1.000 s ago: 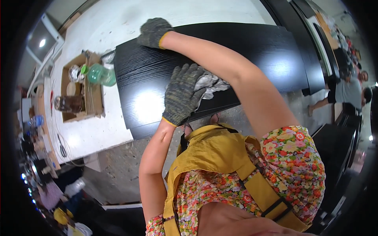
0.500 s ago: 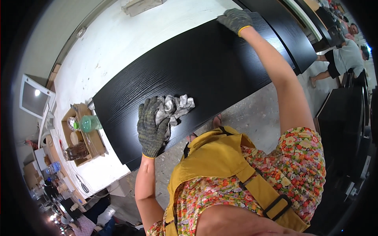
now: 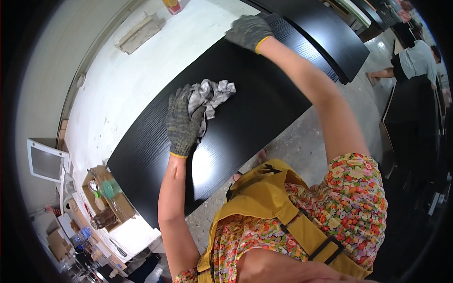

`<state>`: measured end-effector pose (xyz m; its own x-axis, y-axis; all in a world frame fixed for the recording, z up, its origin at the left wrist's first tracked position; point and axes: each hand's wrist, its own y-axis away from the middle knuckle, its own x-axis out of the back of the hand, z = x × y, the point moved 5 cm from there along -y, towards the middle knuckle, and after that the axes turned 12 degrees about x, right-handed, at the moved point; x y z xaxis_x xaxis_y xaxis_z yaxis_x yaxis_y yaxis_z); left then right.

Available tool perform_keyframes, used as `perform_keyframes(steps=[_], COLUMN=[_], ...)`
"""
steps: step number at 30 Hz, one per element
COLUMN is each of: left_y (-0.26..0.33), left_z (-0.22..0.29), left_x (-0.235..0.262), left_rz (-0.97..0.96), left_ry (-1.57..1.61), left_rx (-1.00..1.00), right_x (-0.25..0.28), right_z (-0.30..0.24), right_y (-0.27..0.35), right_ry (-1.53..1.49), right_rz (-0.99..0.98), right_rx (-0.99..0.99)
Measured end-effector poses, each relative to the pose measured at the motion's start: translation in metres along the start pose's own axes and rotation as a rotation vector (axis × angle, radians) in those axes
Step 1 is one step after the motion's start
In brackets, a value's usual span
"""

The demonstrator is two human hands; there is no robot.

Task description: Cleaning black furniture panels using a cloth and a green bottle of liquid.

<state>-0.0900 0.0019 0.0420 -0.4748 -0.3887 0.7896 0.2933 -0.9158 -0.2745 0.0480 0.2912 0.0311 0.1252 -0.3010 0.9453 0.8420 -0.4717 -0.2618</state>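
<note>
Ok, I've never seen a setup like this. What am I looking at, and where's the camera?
There's no machine, just a person using two hands. A wide fisheye camera on the head looks down, so straight edges bend.

A black wood-grain panel lies over a white table; to its left are a cardboard box and a green bottle.

The gloved left hand lies against a crumpled grey cloth on the panel; how firmly it grips is hidden. The gloved right hand is at the panel's far edge.
</note>
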Motion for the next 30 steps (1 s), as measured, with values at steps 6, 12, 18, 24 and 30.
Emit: perform_keyframes(steps=[6,12,18,24,30], left_y=[-0.003,-0.001,-0.003,0.001,0.001], left_z=[0.0,-0.005,-0.004,-0.011,-0.019], left_x=[0.001,-0.001,-0.006,-0.01,-0.009], left_rz=[-0.071,-0.063,-0.08,-0.065,-0.055], left_ry=[0.075,0.118,0.146,0.125,0.098], left_rx=[0.139,0.171,0.197,0.202,0.156], right_x=[0.023,0.022,0.037,0.029,0.088], right_z=[0.152,0.179,0.147,0.144,0.109], right_y=[0.051,0.079,0.068,0.164,0.317], right_ry=[-0.01,-0.401,-0.537,-0.571,-0.546], right_rz=[-0.076,0.171,-0.077,-0.108,-0.118], right_rx=[-0.555,-0.325,-0.299,-0.402,-0.332])
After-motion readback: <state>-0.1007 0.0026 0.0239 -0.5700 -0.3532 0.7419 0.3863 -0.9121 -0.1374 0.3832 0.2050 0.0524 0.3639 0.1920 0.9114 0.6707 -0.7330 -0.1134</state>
